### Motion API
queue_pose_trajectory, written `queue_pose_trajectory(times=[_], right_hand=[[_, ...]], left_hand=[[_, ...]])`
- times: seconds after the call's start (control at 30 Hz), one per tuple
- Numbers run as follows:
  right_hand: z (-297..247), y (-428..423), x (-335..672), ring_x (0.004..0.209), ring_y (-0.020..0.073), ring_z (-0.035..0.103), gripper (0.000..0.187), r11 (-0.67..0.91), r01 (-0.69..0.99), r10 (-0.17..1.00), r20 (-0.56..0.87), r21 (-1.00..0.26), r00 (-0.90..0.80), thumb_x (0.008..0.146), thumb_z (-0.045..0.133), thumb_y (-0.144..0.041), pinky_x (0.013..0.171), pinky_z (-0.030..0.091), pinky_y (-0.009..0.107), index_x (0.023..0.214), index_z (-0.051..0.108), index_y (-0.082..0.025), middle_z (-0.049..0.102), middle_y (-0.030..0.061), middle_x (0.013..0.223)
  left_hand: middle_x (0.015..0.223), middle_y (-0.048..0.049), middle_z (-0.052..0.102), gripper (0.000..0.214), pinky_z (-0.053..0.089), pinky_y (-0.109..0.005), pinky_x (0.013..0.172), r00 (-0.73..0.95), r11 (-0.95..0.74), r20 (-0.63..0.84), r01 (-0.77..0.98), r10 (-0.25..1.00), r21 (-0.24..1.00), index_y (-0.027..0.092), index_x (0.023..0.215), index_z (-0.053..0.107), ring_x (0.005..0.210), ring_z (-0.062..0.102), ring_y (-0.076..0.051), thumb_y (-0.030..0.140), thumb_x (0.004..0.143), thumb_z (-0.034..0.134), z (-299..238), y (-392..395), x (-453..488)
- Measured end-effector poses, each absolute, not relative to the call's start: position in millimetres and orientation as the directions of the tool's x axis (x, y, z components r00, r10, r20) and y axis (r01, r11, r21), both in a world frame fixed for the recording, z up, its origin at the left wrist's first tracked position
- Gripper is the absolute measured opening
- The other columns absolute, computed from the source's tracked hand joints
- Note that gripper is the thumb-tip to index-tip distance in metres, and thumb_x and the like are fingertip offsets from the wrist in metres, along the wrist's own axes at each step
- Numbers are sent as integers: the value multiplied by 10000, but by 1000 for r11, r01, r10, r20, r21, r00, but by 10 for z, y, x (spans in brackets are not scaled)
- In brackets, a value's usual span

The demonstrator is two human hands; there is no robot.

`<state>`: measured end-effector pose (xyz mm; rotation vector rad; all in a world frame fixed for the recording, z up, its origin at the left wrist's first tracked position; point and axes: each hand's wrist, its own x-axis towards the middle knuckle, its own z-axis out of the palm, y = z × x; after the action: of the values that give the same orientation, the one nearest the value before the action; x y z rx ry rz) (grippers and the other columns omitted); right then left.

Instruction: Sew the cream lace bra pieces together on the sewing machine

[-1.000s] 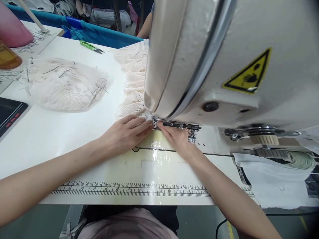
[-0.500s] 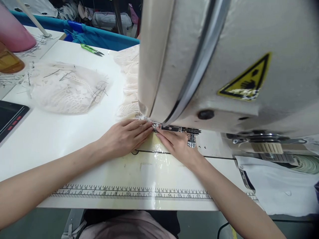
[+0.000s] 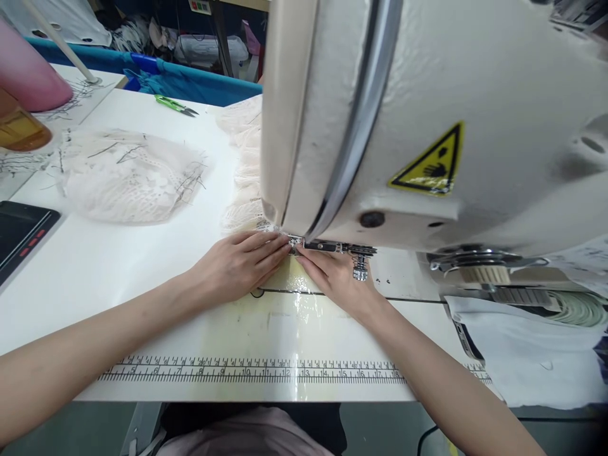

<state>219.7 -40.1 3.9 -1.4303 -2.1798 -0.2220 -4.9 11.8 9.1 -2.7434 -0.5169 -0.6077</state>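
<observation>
The left hand (image 3: 242, 263) and the right hand (image 3: 339, 278) are bare, with slim fingers, and the left forearm (image 3: 104, 337) and right forearm (image 3: 441, 373) are uncovered as far as they show. At the lower edge appears a dull pinkish-grey garment (image 3: 249, 437), softly creased and rounded along its top. Near-black cloth (image 3: 325, 421) flanks it on both sides; whether that is separate clothing is unclear.

Pale cream gathered cloth (image 3: 247, 164) on a white desk (image 3: 118, 263).
Off-white sewing machine (image 3: 327, 95) at one o'clock, its sticker (image 3: 430, 168) at two yellow with a black border; teal-blue fabric (image 3: 204, 83) at eleven; green-handled snips (image 3: 170, 104) at half past ten; cream openwork lace (image 3: 126, 183) with dark threads past nine; black ruler markings (image 3: 294, 372) at six.
</observation>
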Motion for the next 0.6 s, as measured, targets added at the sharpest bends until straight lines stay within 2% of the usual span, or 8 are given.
queue_pose_trajectory(times=[0.13,0.27,0.37,0.5,0.6], right_hand=[[-15,-378,2241,662,114,630,200,457,875,808,487,-164,-331,932,591,-367,623,440,256,1044,720,-261,742,-2,812],[-67,-392,2284,626,122,590,228,458,878,807,480,-142,-344,935,536,-264,641,443,281,1087,707,-271,726,1,789],[-107,-410,2290,569,125,557,297,436,890,807,496,-135,-321,895,502,-195,608,425,300,1098,704,-274,703,-5,735],[-116,-405,2260,623,124,595,362,491,828,847,369,-270,-382,896,443,-148,615,451,282,1162,678,-219,706,3,770],[-71,-418,2219,736,143,638,348,478,818,872,286,-320,-397,951,439,-200,736,493,310,1234,641,-208,723,17,841]], left_hand=[[1163,-84,715,271,542,-317,946,856,-890,440,398,273,-222,95,1211,618,1084,671,-196,163,975,503,97,111,-46],[1217,-81,690,272,523,-325,973,863,-881,435,394,256,-264,109,1211,616,1055,671,-196,126,959,515,99,104,-32],[1178,-103,702,264,540,-341,948,854,-885,440,406,278,-229,100,1183,631,1050,673,-213,212,986,496,99,115,-25],[1098,-102,727,331,537,-380,960,831,-882,431,448,352,-145,113,1182,638,1092,663,-244,325,1001,459,102,147,-36],[1113,-117,719,342,511,-416,995,815,-869,408,486,411,-96,118,1185,632,1106,656,-261,331,997,442,110,167,-44]])
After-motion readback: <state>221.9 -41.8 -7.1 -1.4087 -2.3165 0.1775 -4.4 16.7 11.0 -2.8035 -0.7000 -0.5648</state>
